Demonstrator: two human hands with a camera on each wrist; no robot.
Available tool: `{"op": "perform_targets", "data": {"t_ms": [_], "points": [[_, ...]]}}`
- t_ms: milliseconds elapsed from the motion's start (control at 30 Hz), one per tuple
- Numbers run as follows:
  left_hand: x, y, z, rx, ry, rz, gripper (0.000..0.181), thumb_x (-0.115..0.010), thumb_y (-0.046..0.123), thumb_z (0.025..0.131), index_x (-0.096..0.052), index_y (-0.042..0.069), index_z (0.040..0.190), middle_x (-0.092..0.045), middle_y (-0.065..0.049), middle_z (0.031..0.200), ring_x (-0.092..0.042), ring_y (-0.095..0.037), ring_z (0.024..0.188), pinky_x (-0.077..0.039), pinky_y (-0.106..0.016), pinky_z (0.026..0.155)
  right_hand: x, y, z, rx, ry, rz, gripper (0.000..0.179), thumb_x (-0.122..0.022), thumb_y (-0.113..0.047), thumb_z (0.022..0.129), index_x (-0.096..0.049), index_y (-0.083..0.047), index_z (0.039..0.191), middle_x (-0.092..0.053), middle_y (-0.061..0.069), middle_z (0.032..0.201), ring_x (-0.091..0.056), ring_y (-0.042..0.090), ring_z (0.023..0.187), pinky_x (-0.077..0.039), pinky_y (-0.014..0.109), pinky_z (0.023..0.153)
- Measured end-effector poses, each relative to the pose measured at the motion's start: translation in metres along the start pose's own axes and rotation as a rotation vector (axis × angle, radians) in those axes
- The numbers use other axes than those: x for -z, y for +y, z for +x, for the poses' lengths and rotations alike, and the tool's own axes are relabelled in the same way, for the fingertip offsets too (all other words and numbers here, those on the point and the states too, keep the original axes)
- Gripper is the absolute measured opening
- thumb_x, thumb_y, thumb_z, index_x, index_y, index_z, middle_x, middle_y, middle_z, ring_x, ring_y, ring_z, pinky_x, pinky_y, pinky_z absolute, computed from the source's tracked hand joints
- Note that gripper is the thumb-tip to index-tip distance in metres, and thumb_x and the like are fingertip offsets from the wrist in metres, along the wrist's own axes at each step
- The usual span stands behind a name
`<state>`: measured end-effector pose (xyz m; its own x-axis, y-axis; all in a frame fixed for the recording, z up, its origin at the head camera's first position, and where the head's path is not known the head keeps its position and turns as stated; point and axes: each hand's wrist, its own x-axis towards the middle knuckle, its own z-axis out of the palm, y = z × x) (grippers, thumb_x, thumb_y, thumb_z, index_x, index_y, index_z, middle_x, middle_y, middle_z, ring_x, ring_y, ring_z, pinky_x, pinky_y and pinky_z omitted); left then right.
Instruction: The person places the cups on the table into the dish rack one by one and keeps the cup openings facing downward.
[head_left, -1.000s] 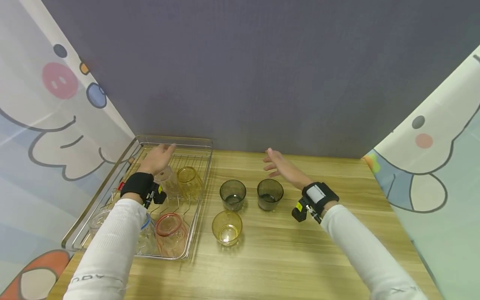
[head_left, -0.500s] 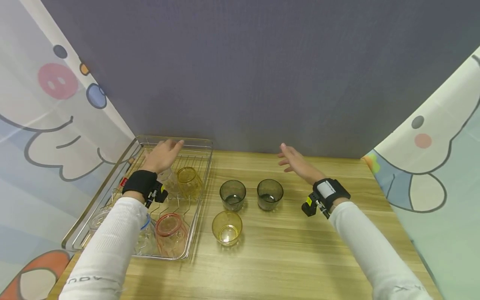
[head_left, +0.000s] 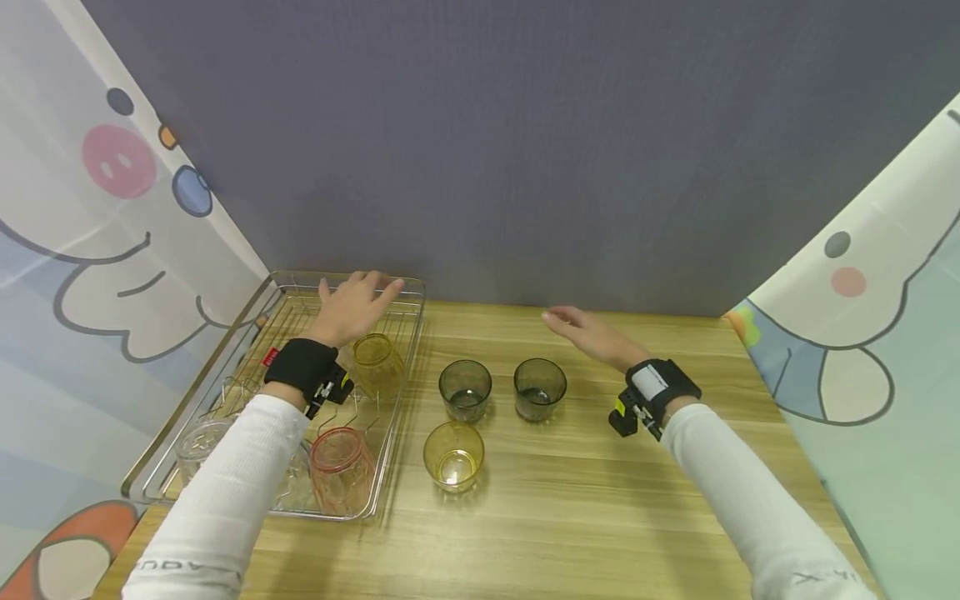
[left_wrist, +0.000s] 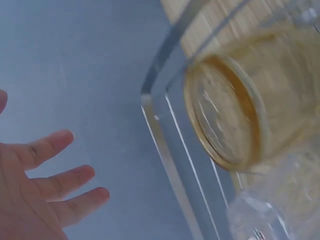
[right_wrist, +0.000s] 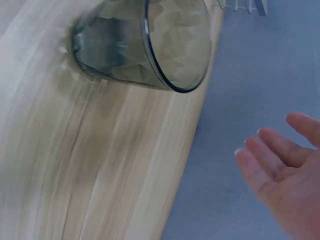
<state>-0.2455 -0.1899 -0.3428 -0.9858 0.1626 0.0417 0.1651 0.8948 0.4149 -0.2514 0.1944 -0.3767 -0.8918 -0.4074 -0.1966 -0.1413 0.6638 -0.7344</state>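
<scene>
My left hand (head_left: pixel 351 312) hovers over the back of the wire rack (head_left: pixel 397 467), fingers spread and holding nothing. Just below it in the head view is an upside-down amber glass (head_left: pixel 378 367); the left wrist view shows this amber glass (left_wrist: pixel 280 95) large, with a clear glass (left_wrist: pixel 260 220) beside it. My right hand (head_left: pixel 592 335) is in the air above the back of the table, its fingers loosely extended and nothing in them. Nearest to it stands a grey glass (head_left: pixel 540 392), upright on the table. A second grey glass (head_left: pixel 466 392) and a yellow glass (head_left: pixel 454 457) stand upright to its left.
In the rack's front part are a red-rimmed glass (head_left: pixel 342 473) and a clear glass (head_left: pixel 201 442); my left sleeve (head_left: pixel 217 492) covers part of that area. A grey panel (head_left: pixel 525 167) rises behind the wooden table (head_left: pixel 570 517), with cartoon-printed curtains (head_left: pixel 847 333) at both sides.
My left hand has moved right across the rack toward the amber glass, its fingers spreading. The right hand went right, then turned slightly. The glasses on the table have stayed put.
</scene>
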Motion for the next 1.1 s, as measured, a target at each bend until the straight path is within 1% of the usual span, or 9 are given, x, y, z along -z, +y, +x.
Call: {"op": "perform_targets", "data": {"t_ms": [100,167,300,500,600,700,867,1000,1100], "points": [[-0.002,0.01,0.0,-0.035,0.011,0.011,0.072,-0.022,0.062,0.102,-0.047,0.009,0.144,-0.039,-0.023,0.152,-0.035,-0.048,0.14,0.011,-0.076,0.112,-0.005,-0.002,0.0,0.015,-0.032,-0.05,0.079,-0.042,-0.061,0.099,-0.024,-0.011,0.157,-0.028,0.022,0.16,-0.031,0.044,0.145,-0.028,0.062,0.117],[-0.003,0.014,0.001,-0.06,0.012,0.017,0.07,-0.023,0.061,0.103,-0.048,0.009,0.143,-0.04,-0.023,0.152,-0.037,-0.046,0.139,0.011,-0.075,0.112,-0.009,-0.004,0.0,0.042,-0.049,-0.077,0.08,-0.05,-0.058,0.097,-0.025,-0.011,0.157,-0.026,0.022,0.161,-0.03,0.044,0.146,-0.027,0.061,0.117],[-0.007,0.022,0.003,-0.111,0.002,0.029,0.067,-0.026,0.06,0.103,-0.046,0.01,0.144,-0.041,-0.021,0.152,-0.04,-0.043,0.139,0.01,-0.073,0.114,-0.019,-0.006,0.0,0.101,-0.107,-0.141,0.085,-0.061,-0.052,0.092,-0.025,-0.011,0.157,-0.024,0.019,0.162,-0.023,0.041,0.149,-0.021,0.06,0.12],[-0.015,0.031,0.003,-0.201,-0.033,0.049,0.067,-0.029,0.061,0.102,-0.043,0.013,0.146,-0.041,-0.016,0.154,-0.041,-0.04,0.14,0.009,-0.07,0.116,-0.033,-0.006,0.002,0.16,-0.199,-0.222,0.088,-0.069,-0.049,0.088,-0.028,-0.013,0.156,-0.027,0.017,0.162,-0.023,0.039,0.15,-0.022,0.059,0.12],[-0.019,0.035,0.003,-0.237,-0.042,0.08,0.065,-0.031,0.06,0.102,-0.042,0.014,0.147,-0.042,-0.014,0.153,-0.043,-0.038,0.139,0.008,-0.069,0.117,-0.038,-0.007,0.0,0.149,-0.22,-0.233,0.089,-0.073,-0.049,0.086,-0.03,-0.015,0.156,-0.027,0.018,0.161,-0.022,0.041,0.15,-0.022,0.063,0.119],[-0.022,0.04,0.002,-0.257,-0.051,0.111,0.061,-0.036,0.056,0.103,-0.043,0.014,0.146,-0.043,-0.013,0.153,-0.044,-0.038,0.139,0.007,-0.069,0.118,-0.042,-0.008,-0.002,0.136,-0.236,-0.234,0.09,-0.075,-0.048,0.084,-0.031,-0.017,0.156,-0.024,0.02,0.162,-0.02,0.043,0.15,-0.022,0.066,0.117],[-0.03,0.05,0.001,-0.295,-0.072,0.147,0.059,-0.039,0.053,0.103,-0.044,0.013,0.146,-0.042,-0.015,0.153,-0.04,-0.039,0.141,0.005,-0.069,0.118,-0.05,-0.008,-0.003,0.108,-0.261,-0.265,0.092,-0.077,-0.049,0.081,-0.031,-0.02,0.156,-0.019,0.024,0.162,-0.018,0.046,0.149,-0.022,0.069,0.115],[-0.038,0.058,0.001,-0.35,-0.088,0.165,0.06,-0.038,0.054,0.103,-0.044,0.014,0.147,-0.044,-0.013,0.152,-0.041,-0.037,0.142,0.001,-0.068,0.119,-0.056,-0.007,-0.003,0.111,-0.263,-0.313,0.094,-0.077,-0.051,0.08,-0.033,-0.016,0.155,-0.019,0.028,0.161,-0.017,0.051,0.148,-0.021,0.073,0.113],[-0.044,0.065,-0.001,-0.393,-0.094,0.178,0.06,-0.039,0.055,0.102,-0.044,0.015,0.147,-0.045,-0.012,0.151,-0.042,-0.034,0.142,-0.002,-0.067,0.12,-0.059,-0.006,-0.003,0.119,-0.26,-0.319,0.093,-0.078,-0.049,0.08,-0.034,-0.014,0.154,-0.019,0.029,0.16,-0.017,0.053,0.147,-0.022,0.074,0.112]]}}
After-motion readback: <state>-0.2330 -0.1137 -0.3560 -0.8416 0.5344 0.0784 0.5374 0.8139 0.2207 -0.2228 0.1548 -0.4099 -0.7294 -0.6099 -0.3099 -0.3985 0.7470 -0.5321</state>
